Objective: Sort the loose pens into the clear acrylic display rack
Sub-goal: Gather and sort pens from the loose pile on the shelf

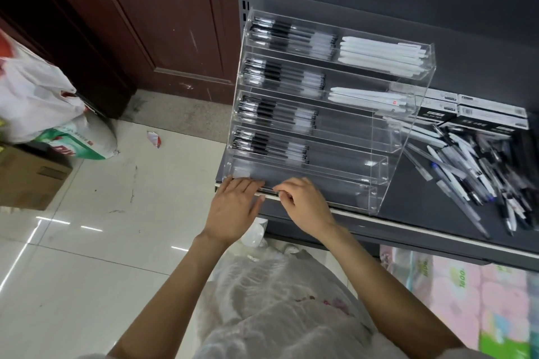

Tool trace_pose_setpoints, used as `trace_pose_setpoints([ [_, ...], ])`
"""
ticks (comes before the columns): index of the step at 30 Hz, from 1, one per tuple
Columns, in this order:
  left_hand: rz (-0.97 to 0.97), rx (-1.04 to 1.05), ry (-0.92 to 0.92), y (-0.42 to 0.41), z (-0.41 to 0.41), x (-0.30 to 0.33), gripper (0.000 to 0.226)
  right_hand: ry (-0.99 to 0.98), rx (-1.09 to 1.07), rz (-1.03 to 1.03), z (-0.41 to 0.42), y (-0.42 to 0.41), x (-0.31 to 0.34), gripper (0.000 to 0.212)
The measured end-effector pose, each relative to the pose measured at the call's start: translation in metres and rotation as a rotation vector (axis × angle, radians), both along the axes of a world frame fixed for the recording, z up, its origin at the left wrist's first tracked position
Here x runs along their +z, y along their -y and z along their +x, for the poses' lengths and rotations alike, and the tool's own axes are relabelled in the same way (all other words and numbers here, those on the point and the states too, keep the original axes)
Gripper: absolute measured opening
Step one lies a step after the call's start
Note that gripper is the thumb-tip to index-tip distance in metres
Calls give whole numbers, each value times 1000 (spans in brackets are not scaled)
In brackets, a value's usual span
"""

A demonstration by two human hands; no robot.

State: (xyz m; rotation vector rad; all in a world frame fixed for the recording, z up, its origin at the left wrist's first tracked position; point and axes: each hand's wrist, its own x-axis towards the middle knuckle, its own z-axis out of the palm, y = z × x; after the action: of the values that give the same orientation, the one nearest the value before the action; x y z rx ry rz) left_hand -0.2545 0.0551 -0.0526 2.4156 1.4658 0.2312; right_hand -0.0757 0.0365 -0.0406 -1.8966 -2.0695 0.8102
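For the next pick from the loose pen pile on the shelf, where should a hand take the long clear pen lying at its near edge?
Pinch the long clear pen mid-barrel from above with the right hand. It lies flat on the shelf at the pile's edge, its barrel mostly uncovered, so it should lift without disturbing the other pens.

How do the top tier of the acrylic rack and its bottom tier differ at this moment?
The top tier holds black-capped clear pens on its left side and white pens on its right; the bottom tier shows no such rows, only something pale at its left end. The top tier stands untouched, while the left hand and right hand are at the bottom tier's front edge. Both are clear compartments of one stepped rack.
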Motion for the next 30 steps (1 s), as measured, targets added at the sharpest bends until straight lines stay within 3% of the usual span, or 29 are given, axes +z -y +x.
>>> trace_pose_setpoints([
  [5,-26,-22,29,-8,3,8,45,-98,-108,44,7,12,9,26],
  [10,66,-130,65,-15,15,24,40,-147,-203,73,27,24,27,26],
  [18,298,-337,515,-8,102,70,20,-66,-426,283,108,65,48,25],
  [21,304,-424,595,3,158,84,18,-22,-563,335,160,84,49,28],
  [26,163,-500,361,14,265,62,28,204,-736,243,250,109,35,28],
  [30,-20,-370,102,5,328,27,55,332,-666,158,307,125,20,29],
])
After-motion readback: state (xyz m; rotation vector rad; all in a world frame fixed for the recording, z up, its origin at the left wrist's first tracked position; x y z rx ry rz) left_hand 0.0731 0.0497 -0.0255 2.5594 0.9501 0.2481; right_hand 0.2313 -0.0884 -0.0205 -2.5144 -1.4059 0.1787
